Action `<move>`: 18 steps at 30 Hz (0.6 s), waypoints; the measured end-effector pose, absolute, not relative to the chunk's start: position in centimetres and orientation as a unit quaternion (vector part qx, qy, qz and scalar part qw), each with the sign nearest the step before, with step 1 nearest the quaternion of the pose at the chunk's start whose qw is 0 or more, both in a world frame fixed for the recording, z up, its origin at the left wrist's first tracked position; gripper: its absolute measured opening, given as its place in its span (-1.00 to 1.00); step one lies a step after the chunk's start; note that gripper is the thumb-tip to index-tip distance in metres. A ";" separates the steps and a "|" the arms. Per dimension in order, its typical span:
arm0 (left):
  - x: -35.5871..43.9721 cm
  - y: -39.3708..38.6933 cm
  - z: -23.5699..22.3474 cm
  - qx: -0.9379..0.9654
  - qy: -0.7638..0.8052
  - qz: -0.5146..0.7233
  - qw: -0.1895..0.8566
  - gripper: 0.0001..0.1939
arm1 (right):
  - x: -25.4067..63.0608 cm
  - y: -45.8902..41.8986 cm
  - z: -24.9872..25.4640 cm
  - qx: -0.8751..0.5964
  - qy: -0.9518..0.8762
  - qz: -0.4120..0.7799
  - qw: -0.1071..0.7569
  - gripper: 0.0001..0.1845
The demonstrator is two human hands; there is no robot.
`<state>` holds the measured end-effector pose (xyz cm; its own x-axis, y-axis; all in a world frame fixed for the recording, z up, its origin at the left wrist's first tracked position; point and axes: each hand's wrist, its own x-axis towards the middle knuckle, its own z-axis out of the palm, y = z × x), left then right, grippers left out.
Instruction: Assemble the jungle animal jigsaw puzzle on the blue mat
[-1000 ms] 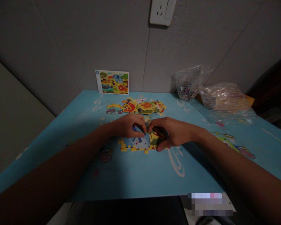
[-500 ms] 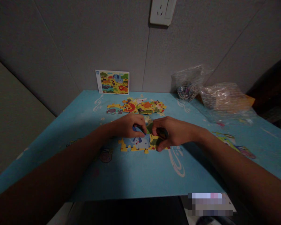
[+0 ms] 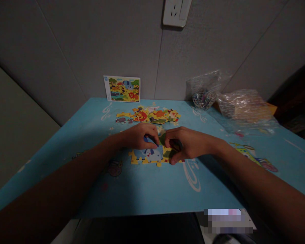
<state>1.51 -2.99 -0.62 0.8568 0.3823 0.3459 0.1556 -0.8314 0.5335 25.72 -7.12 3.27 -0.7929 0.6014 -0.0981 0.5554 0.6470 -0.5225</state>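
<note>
Joined jigsaw puzzle pieces [image 3: 152, 156] showing a blue elephant on yellow ground lie flat in front of me. My left hand [image 3: 141, 135] is at their upper left, thumb and bent fingers closed on a puzzle piece at the upper edge. At the right side my right hand [image 3: 186, 144] curls over the joined section, its fingers and thumb gripping a puzzle piece with green and yellow print. Both hands cover part of the picture, so the seams beneath them are hidden. Beyond the hands is a heap of loose puzzle pieces [image 3: 156, 115], some overlapping.
A reference picture card [image 3: 123, 89] leans on the wall behind the blue patterned table [image 3: 152, 193]. At the back right are a clear bag with small items [image 3: 204, 96] and crumpled clear plastic packaging [image 3: 244, 105]. A wall socket [image 3: 176, 13] sits above.
</note>
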 end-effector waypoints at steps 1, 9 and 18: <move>1.5 -3.0 -0.6 0.930 0.146 0.225 0.252 -0.91 | 25.7 -7.1 3.3 -0.318 -0.907 0.274 0.043 -0.57; 1.6 -3.0 -0.5 0.929 0.144 0.225 0.257 -0.91 | 25.8 -7.1 3.3 -0.313 -0.905 0.283 0.048 -0.58; 1.6 -3.0 -0.6 0.928 0.150 0.223 0.257 -0.92 | 26.1 -7.0 3.3 -0.292 -0.916 0.272 0.050 -0.79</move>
